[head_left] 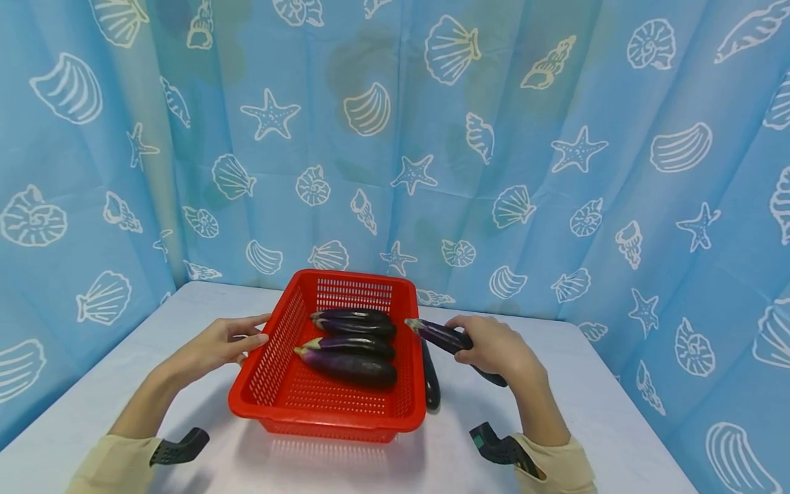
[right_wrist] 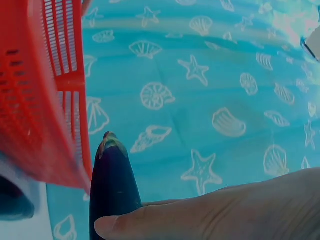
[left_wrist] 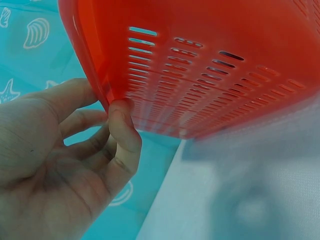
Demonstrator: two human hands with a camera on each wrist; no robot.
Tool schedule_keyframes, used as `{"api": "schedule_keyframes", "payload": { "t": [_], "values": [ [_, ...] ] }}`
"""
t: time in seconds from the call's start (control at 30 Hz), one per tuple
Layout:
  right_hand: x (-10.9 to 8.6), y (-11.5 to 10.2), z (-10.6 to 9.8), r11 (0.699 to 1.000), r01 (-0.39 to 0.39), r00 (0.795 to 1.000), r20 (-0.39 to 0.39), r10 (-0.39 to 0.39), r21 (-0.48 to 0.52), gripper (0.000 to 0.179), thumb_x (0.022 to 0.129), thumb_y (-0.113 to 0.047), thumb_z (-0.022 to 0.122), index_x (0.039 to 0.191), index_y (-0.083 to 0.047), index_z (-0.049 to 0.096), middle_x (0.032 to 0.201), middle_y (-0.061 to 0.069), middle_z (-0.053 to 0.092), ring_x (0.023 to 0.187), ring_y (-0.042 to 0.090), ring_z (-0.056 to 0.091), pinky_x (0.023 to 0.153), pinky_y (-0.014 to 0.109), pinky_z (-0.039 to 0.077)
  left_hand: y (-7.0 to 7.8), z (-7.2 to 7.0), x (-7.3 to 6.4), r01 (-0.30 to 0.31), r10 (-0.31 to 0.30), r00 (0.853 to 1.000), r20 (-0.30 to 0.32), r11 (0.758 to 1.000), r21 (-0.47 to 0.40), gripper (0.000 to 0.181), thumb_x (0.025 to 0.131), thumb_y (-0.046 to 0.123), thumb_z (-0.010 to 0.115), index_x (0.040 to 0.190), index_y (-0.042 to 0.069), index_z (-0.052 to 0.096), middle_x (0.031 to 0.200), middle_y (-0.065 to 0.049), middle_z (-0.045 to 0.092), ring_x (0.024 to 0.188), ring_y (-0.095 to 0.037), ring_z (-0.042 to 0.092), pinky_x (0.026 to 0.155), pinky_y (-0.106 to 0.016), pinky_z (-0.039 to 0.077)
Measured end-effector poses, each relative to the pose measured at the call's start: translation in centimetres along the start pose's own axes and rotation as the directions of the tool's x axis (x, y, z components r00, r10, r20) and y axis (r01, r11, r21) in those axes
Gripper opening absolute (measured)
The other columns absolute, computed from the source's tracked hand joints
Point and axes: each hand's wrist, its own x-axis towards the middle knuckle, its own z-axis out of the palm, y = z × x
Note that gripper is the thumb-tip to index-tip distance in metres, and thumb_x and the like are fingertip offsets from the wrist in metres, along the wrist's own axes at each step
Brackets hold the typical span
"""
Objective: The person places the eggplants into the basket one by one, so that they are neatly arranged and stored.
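A red plastic basket (head_left: 327, 416) with slotted walls stands in the middle of the white table. Several dark purple eggplants (head_left: 352, 367) lie inside it, side by side. At its left side my left hand (head_left: 212, 346) pinches the rim between thumb and fingers, as the left wrist view shows up close. My right hand (head_left: 496, 343) grips another eggplant (head_left: 439, 335) around its middle, just right of the basket, the stem end pointing left over the rim. Below that one, a further eggplant (head_left: 431, 384) lies along the basket's right wall, partly hidden by it.
A white-covered table (head_left: 524, 425) extends on both sides of the basket. Blue curtains (head_left: 395, 137) with shell and starfish prints hang behind the table and at its sides. Black wrist mounts (head_left: 182, 447) sit at both beige sleeves.
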Motion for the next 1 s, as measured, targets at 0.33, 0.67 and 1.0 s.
{"api": "schedule_keyframes", "payload": {
  "t": [0.33,0.67,1.0],
  "values": [
    [1.7,-3.5,-1.3,0.996,0.089,0.994,0.067,-0.089,-0.007,0.048,0.082,-0.017,0.080,0.127,-0.018,0.064,0.098,0.006,0.067,0.086,0.021,0.058,0.075,0.036,0.056,0.1,0.0,0.1,-0.003,0.003,1.000,0.003,1.000,-0.001,0.071,0.095,0.037,0.063,0.152,0.008,0.035,0.126,-0.017,0.067,0.100,-0.024,0.066,0.084,-0.041,0.058],
    [3.6,-5.9,-1.0,0.987,0.152,0.984,0.088,-0.156,0.050,0.048,0.082,-0.015,0.079,0.127,-0.015,0.064,0.113,0.007,0.065,0.101,0.023,0.057,0.085,0.039,0.058,-0.1,0.0,0.0,-0.002,0.002,1.000,0.004,1.000,-0.008,0.070,0.095,0.035,0.063,0.152,0.006,0.035,0.124,-0.018,0.067,0.099,-0.024,0.066,0.083,-0.038,0.058],
    [5.7,-7.9,0.1,0.960,0.259,0.959,0.089,-0.268,0.104,0.053,0.082,-0.017,0.079,0.132,-0.018,0.062,0.124,0.008,0.066,0.109,0.025,0.061,0.085,0.040,0.059,-0.1,-0.1,0.0,-0.009,0.009,1.000,0.003,1.000,-0.012,0.070,0.095,0.035,0.063,0.152,0.007,0.034,0.125,-0.018,0.067,0.099,-0.024,0.067,0.082,-0.038,0.059]
  ]
}}
